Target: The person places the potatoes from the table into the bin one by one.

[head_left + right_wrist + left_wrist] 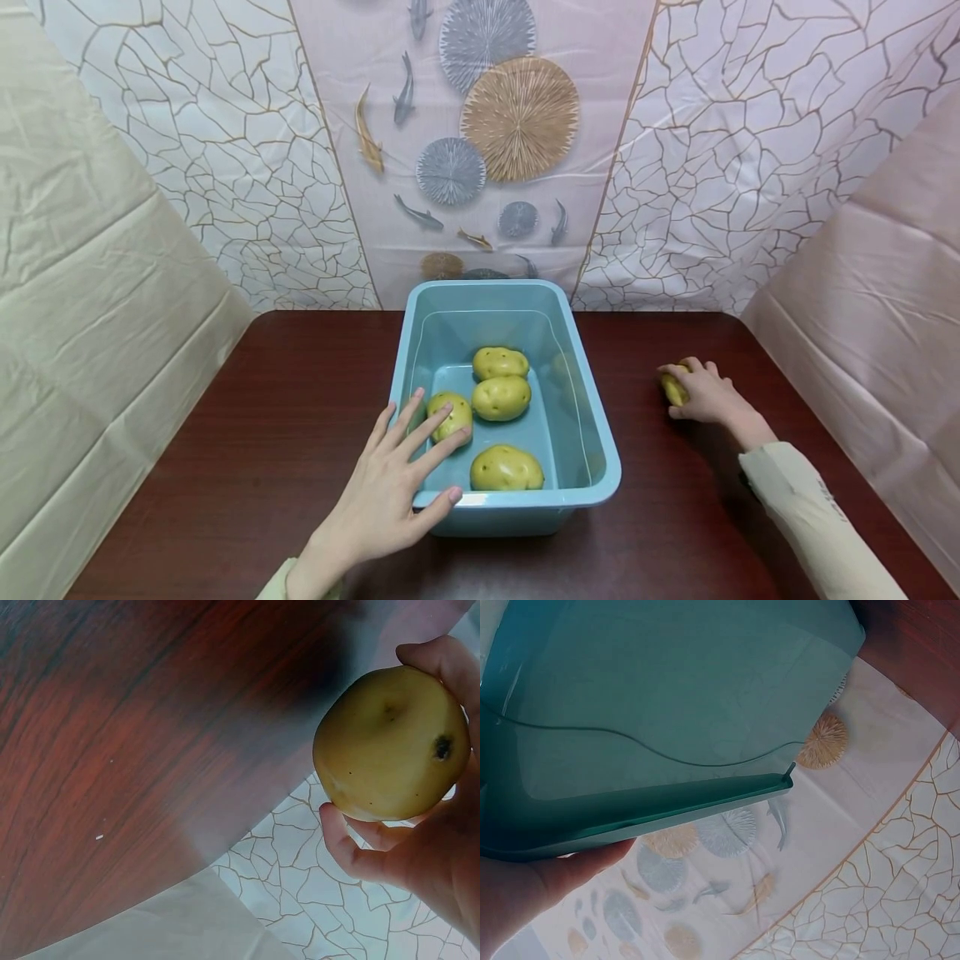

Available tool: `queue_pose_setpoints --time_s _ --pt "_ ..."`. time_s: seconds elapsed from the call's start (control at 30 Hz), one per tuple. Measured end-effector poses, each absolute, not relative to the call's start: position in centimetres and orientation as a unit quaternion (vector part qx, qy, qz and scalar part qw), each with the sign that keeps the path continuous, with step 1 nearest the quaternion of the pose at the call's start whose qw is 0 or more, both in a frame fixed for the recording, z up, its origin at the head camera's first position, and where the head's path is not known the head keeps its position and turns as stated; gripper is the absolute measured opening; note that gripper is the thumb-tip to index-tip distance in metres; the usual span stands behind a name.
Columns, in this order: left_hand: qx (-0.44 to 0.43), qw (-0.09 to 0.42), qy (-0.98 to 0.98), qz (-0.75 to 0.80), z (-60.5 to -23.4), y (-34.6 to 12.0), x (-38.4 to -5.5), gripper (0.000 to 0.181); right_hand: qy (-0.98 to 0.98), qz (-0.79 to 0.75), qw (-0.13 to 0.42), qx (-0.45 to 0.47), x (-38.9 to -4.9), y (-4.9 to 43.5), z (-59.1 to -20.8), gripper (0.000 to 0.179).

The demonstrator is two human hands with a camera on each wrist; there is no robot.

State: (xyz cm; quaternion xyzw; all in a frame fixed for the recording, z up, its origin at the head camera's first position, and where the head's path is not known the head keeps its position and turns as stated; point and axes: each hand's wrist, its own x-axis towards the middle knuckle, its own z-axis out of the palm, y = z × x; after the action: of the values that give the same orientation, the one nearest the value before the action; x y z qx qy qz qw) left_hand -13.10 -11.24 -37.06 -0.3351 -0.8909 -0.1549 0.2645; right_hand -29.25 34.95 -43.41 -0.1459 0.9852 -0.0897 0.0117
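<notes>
In the head view a blue plastic bin (592, 433) stands on the table with several yellow potatoes inside. One potato (506, 468) lies near the front wall, two touch farther back, and another (447, 414) is by the left wall, partly behind fingers. My left hand (397, 483) spreads its straight fingers over the bin's front left corner. Seen from the left wrist, its thumb lies along the bin's rim (645, 817). To the right of the bin, my right hand (705, 393) grips another potato (390, 742), fingers and thumb curled round its sides.
A dark red-brown wooden table (300, 417) carries the bin. Patterned cloth (517, 225) hangs behind it. Pale cloth walls (90, 317) close in both sides, the right one near my right forearm.
</notes>
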Motion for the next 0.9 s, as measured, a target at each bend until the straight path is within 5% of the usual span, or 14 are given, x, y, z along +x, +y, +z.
queue_pose_setpoints --time_s 0.9 --pt "-0.337 0.265 -0.891 -0.149 -37.0 -11.3 -13.1 0.046 0.983 -0.061 -0.028 -0.172 -28.2 33.7 -41.5 0.064"
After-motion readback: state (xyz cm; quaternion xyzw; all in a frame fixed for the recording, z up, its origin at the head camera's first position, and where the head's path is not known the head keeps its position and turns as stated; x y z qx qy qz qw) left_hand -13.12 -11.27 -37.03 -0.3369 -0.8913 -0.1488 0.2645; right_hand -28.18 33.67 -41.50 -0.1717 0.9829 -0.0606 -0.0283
